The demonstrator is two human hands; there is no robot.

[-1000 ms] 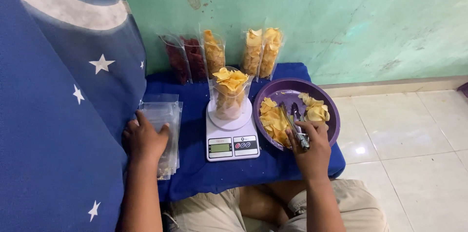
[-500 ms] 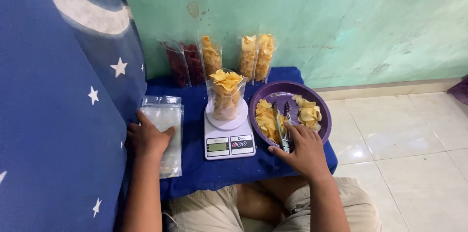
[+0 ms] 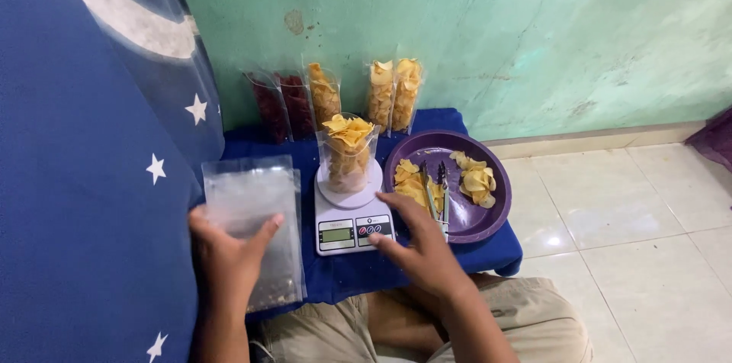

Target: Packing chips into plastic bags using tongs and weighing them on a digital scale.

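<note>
Green plaster wall fills the upper frame, and below it a low table [image 3: 457, 123] under a blue cloth carries the work. At centre a white scale [image 3: 352, 214] bears an open bag of chips [image 3: 348, 151], upright and heaped. Left of it lies a stack of empty clear bags [image 3: 252, 203]; the left hand [image 3: 225, 256] rests on the stack, thumb spread, pinching the top sheet. The right hand [image 3: 427, 245] hovers open and empty, fingers loosely spread, between the scale and the purple plate [image 3: 476, 218], where tongs [image 3: 436, 191] lie among loose chips [image 3: 476, 178]. Filled bags [image 3: 393, 92] lean against the wall. Peeling off one bag only would keep the stack tidy.
</note>
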